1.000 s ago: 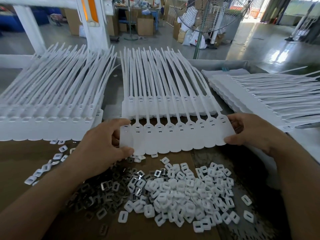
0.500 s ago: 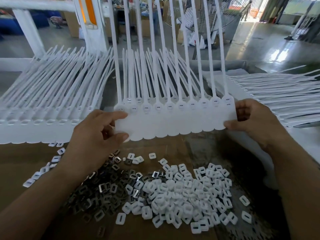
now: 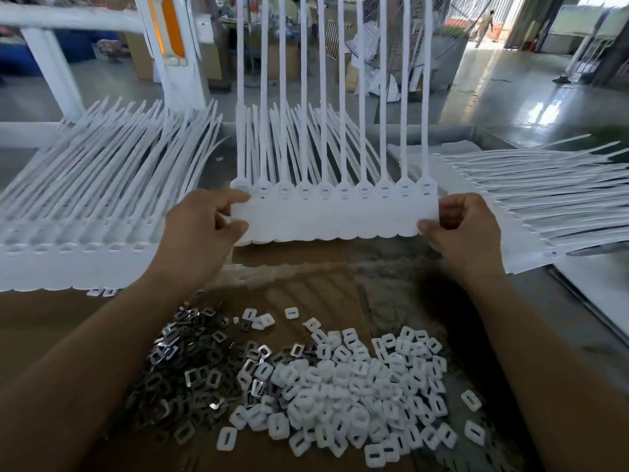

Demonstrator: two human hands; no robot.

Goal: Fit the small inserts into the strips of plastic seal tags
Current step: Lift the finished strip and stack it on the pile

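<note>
Brown cardboard (image 3: 51, 321) beneath scalloped white strip (image 3: 333, 216)

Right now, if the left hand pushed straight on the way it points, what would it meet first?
The held strip, which the left hand pinches at its end; behind it probably the middle stack, though depth is unclear.

No legible text, labels, numbers. Tiny marks on heads of upright tag strip (image 3: 335, 218): too small to read.
</note>
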